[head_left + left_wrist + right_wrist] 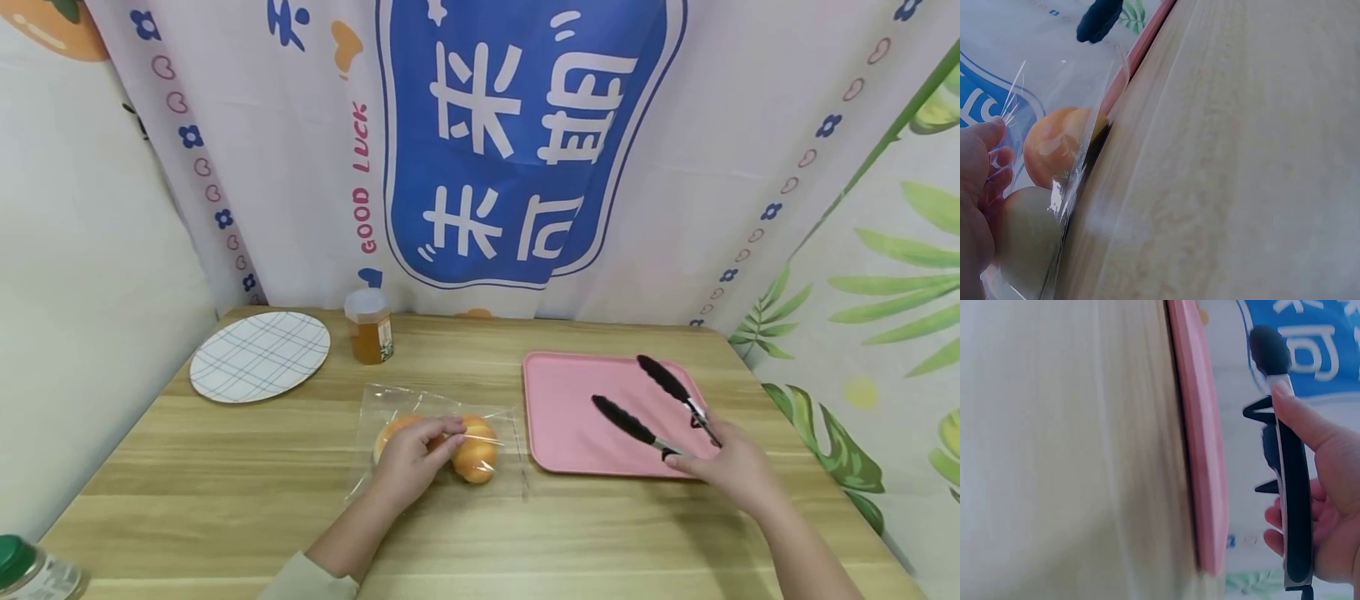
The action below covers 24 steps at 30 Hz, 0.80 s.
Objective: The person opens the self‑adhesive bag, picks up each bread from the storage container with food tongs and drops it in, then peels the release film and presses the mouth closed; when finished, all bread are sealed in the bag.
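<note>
A clear plastic bag (510, 442) lies on the wooden table, with a round bread roll (476, 457) at its right and another bread (388, 432) at its left, partly covered by my left hand (415, 460). In the left wrist view, that hand's thumb and fingers pinch the film of the bag (1054, 81) beside both pieces. My right hand (738, 467) grips a pair of black-tipped tongs (630, 421) by the handles. Spread apart, the tongs' arms point forward and left over the pink tray (562, 408). In the right wrist view, the thumb presses along one arm.
At the back left sits a white plate with blue checks (258, 357). A jar of amber contents (369, 337) stands near the back edge. In the near left corner is a green-capped jar (37, 575). Printed cloth (300, 167) hangs behind the table.
</note>
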Each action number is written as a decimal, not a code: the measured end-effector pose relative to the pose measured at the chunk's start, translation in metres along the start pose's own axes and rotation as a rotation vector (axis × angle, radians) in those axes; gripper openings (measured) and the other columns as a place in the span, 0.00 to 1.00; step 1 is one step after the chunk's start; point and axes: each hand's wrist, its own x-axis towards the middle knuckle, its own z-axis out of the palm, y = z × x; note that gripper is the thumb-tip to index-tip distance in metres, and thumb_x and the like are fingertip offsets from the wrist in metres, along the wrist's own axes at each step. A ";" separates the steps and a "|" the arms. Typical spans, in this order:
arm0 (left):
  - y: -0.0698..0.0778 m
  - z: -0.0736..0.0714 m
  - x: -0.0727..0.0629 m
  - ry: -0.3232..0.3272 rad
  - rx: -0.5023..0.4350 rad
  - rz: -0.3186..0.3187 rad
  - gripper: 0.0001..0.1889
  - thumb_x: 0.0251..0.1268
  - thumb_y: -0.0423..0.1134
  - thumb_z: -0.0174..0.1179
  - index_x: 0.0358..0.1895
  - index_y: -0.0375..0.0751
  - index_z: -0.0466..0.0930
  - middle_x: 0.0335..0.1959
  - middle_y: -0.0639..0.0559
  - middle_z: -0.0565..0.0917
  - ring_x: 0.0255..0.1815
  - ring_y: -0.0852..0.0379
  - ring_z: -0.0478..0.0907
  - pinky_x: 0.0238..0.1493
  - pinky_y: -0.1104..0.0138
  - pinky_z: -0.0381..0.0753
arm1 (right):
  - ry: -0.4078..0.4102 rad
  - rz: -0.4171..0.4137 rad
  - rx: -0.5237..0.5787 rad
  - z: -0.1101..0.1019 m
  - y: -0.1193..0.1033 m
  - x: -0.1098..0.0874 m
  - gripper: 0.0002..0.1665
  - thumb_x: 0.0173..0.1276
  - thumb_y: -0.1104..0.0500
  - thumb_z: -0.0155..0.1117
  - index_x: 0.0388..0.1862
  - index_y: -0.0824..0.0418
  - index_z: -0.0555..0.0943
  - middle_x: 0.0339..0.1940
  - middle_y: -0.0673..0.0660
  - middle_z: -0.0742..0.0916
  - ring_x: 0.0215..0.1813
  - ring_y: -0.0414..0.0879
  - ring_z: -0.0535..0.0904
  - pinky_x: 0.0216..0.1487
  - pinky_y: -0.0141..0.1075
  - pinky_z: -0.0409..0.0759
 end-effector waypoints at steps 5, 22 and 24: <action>0.000 -0.001 0.000 0.006 0.000 0.001 0.03 0.63 0.37 0.66 0.38 0.46 0.87 0.48 0.50 0.88 0.54 0.49 0.84 0.55 0.59 0.84 | 0.027 0.156 0.058 -0.010 0.025 0.009 0.72 0.58 0.30 0.66 0.75 0.78 0.41 0.70 0.85 0.58 0.69 0.82 0.54 0.67 0.71 0.59; -0.002 0.000 0.001 0.008 0.001 -0.001 0.03 0.62 0.37 0.66 0.37 0.46 0.87 0.48 0.51 0.88 0.55 0.49 0.84 0.56 0.59 0.84 | 0.188 0.482 0.144 -0.022 0.092 0.027 0.74 0.60 0.25 0.58 0.74 0.79 0.36 0.73 0.84 0.51 0.72 0.80 0.48 0.72 0.67 0.54; -0.001 0.001 0.000 0.003 0.000 -0.006 0.03 0.62 0.37 0.66 0.38 0.47 0.87 0.48 0.51 0.88 0.55 0.49 0.84 0.56 0.58 0.83 | 0.184 0.496 0.151 -0.022 0.093 0.029 0.75 0.59 0.24 0.57 0.74 0.78 0.34 0.73 0.84 0.50 0.73 0.80 0.47 0.72 0.68 0.53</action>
